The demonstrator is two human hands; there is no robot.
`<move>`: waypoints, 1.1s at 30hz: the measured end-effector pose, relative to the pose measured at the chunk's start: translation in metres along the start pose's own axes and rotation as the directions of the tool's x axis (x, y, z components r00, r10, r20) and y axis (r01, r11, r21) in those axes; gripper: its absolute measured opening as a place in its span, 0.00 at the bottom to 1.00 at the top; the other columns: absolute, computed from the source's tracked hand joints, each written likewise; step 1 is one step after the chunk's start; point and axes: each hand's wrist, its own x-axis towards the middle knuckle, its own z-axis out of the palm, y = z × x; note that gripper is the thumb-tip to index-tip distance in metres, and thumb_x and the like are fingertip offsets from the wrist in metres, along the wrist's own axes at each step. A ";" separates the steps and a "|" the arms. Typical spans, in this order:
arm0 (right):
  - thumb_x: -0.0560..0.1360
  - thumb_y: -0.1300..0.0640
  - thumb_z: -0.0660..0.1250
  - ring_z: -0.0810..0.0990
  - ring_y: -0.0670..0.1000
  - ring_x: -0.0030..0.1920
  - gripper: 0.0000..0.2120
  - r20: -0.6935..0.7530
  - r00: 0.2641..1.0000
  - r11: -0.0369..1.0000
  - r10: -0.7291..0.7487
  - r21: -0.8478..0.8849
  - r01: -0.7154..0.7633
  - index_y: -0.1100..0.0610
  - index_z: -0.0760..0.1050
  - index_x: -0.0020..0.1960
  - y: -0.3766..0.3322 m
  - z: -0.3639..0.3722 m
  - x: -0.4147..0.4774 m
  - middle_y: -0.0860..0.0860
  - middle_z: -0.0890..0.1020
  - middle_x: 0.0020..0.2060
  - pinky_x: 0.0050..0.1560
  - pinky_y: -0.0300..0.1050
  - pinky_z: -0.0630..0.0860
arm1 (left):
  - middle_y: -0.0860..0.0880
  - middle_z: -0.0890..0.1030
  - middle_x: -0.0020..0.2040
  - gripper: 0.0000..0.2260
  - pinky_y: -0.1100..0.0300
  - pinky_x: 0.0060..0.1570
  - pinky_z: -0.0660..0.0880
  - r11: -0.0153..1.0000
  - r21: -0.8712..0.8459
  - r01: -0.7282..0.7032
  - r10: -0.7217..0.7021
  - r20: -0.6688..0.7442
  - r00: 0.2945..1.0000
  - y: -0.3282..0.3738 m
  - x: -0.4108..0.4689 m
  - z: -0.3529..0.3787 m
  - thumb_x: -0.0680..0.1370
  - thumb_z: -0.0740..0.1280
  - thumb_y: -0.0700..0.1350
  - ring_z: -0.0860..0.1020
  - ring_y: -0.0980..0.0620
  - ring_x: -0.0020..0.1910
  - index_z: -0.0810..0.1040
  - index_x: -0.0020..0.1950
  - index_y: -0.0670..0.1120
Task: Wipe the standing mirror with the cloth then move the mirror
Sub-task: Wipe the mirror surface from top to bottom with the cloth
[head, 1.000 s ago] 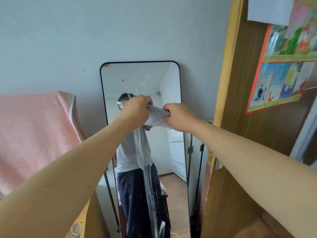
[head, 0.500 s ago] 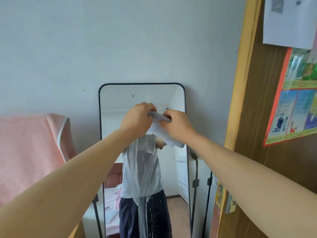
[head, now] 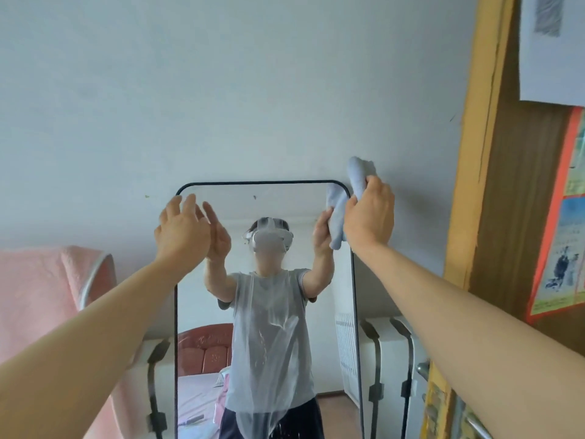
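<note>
The tall black-framed standing mirror leans on a pale wall. At its one o'clock corner the right hand clutches a bunched pale-blue cloth — the left hand, fingers spread, hovers at eleven o'clock.

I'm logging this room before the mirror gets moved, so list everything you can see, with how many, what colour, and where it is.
standing mirror: one, black thin frame, upright against the wall, centre
cloth: one, pale blue-grey, at the mirror's top right corner, gripped by the right hand
pink blanket: one, pink, draped at the left edge
black stand legs: several, black, either side of the mirror's lower part
wooden door: one, brown with a yellow-orange edge, right side
poster: one, colourful with a red border, on the door
paper sheet: one, white, on the door above the poster
wall: one, pale grey, behind the mirror
left hand: one, open, fingers spread, in front of the mirror's top left
right hand: one, closed on the cloth
</note>
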 end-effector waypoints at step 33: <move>0.78 0.57 0.58 0.71 0.56 0.57 0.15 -0.005 0.997 0.996 -0.080 0.047 0.080 0.61 0.72 0.62 0.001 0.087 -0.018 0.56 0.71 0.58 0.55 0.43 0.66 | 0.51 0.59 0.31 0.29 0.77 0.19 0.63 0.781 -0.593 0.196 -0.181 0.086 0.980 -0.042 0.029 0.005 0.78 0.48 0.30 0.64 0.59 0.16 0.65 0.72 0.56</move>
